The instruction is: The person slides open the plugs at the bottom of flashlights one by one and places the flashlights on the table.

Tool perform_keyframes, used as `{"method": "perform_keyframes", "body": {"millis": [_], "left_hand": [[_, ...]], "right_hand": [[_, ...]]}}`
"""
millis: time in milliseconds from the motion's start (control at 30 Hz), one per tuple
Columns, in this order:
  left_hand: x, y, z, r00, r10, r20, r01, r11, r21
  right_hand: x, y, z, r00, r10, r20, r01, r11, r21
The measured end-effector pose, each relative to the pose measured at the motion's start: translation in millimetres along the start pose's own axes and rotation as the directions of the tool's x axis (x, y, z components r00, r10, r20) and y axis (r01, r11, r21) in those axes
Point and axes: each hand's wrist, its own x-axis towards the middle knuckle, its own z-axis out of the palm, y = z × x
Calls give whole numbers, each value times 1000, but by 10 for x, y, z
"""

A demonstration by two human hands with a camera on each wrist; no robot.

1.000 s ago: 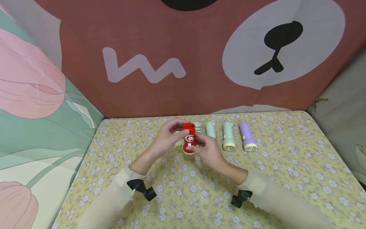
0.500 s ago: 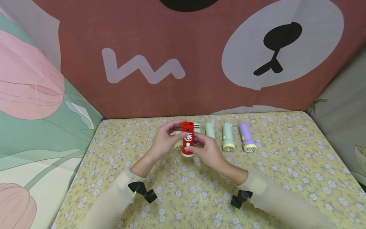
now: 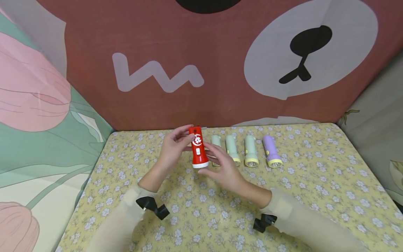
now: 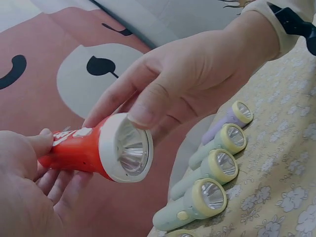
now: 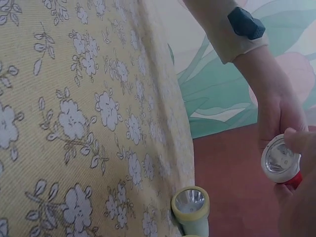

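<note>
In the head view, my left hand (image 3: 171, 150) grips a red flashlight (image 3: 196, 154), thumb on its front near the white emblem. Its white-rimmed lens end points down toward me. My right hand (image 3: 228, 171) is beside it, fingers at the body's right edge and thumb by the lens end. The left wrist view shows the right hand (image 4: 197, 69) with its thumb over the lens rim and fingers extended behind the flashlight (image 4: 81, 150); firm contact is unclear. In the right wrist view, the lens (image 5: 280, 159) lies between both hands.
Behind the hands, green flashlights (image 3: 251, 150) and a purple one (image 3: 271, 150) lie in a row on the flowered tablecloth (image 3: 302, 196). Part of another yellow rim (image 4: 180, 233) shows at the left wrist view's bottom edge. A printed cloth wall (image 3: 201, 105) stands behind the table.
The red flashlight has moved left and slightly up with my left hand, its front facing me more. My right thumb has left the switch area and is now by the lens end.
</note>
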Motion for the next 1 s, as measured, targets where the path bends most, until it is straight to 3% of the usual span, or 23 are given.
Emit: {"method": "perform_keyframes", "body": {"millis": [133,300,433,767,1000], "left_hand": [[0,27,-24,999,-26,-46,25,1000,-15],[2,20,-32,992,-44,-115,40,999,-37],[9,13,-51,984,-54,-167,53,999,-5],[-32,56,-261,991,-80,-104,85,995,47],[-17,88,-408,979,-120,-164,133,988,76]], "right_hand": [[23,-1,43,998,-55,-23,55,998,-20],[62,-6,103,997,-38,-70,39,999,14],[96,-15,167,996,-34,-86,39,998,53],[219,-47,359,993,-12,-121,27,992,127],[344,-55,536,994,14,-111,10,977,212]]}}
